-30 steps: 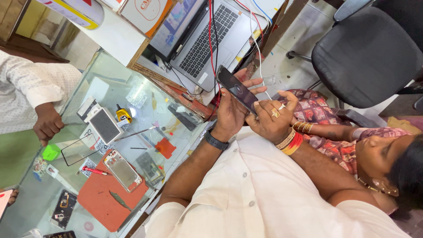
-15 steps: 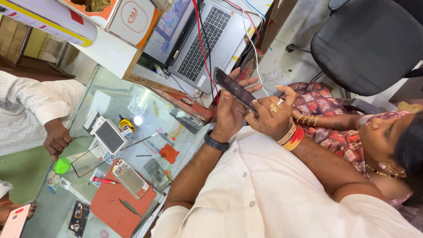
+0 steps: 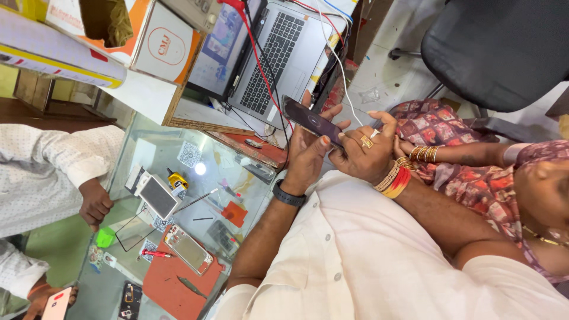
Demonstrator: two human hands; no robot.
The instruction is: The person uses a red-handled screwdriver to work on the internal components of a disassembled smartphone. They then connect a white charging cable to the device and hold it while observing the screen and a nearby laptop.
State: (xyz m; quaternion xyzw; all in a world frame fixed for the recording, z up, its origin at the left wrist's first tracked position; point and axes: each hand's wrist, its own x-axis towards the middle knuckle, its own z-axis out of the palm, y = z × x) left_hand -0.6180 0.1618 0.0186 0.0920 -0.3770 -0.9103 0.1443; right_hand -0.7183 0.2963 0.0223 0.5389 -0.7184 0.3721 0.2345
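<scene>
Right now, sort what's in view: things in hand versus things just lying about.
In hand:
dark phone, held by left hand and right hand.

Lying about:
laptop
opened phone on red mat
green tape roll
office chair

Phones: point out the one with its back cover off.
The opened phone lying on the red mat, its inner parts exposed; the dark phone in both hands is intact.

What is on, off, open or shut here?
dark phone: screen mostly dark, gripped by left hand and right hand.
laptop: lid open, screen lit.
silver phone: flat on the red mat, looks opened up.
cardboard box: open.
office chair: empty.
</scene>
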